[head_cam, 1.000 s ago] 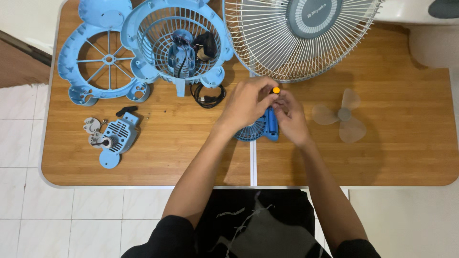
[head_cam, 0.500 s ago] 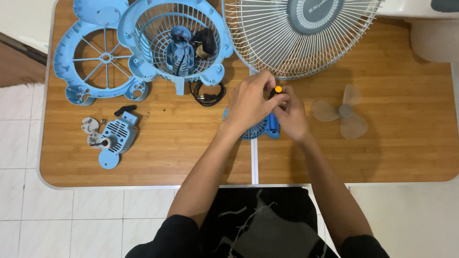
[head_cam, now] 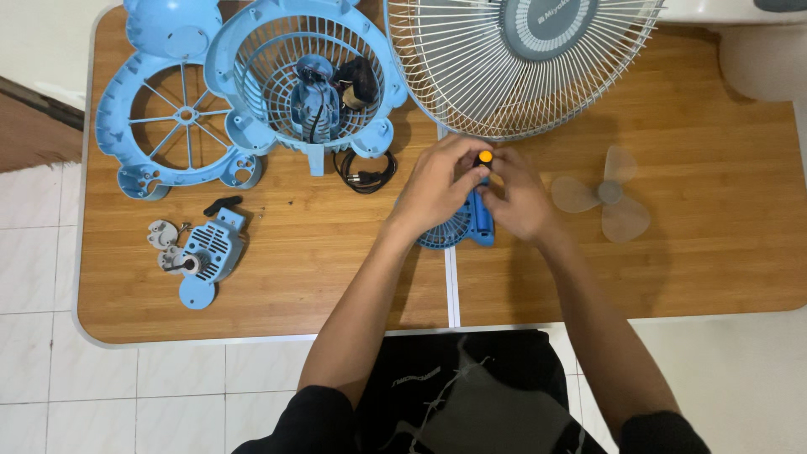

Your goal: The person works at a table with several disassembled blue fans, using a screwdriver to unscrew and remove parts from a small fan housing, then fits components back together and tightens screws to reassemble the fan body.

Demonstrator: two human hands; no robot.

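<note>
- At table centre, straddling the seam between the two wooden tabletops (head_cam: 277,277): small blue vented part (head_cam: 458,229), round grille end left, flat block end right.
- Left hand (head_cam: 437,187) and right hand (head_cam: 521,197) meeting over it, fingers of both curled shut around a tool with an orange-capped handle (head_cam: 484,157); blue shaft below the cap largely hidden.
- Tool long axis roughly near-far in the picture, orange cap at the far end, working tip pointing down into the blue part. Tip itself hidden, so exact seating impossible to tell.
- Risk, as a judgement: tip slipping off its seat if the tool tilts, since the part rests loose on the seam and could rock or slide.
- Also: any small fastener freed here could drop into the seam gap.
- Far left: blue guard frame (head_cam: 172,134), blue basket housing (head_cam: 307,80) with black cord (head_cam: 366,171) just near of it.
- Far centre: white wire grille (head_cam: 513,76), near the hands.
- Right: clear fan blade (head_cam: 605,195), apart from the hands.
- Near left: blue motor cover (head_cam: 208,256).
</note>
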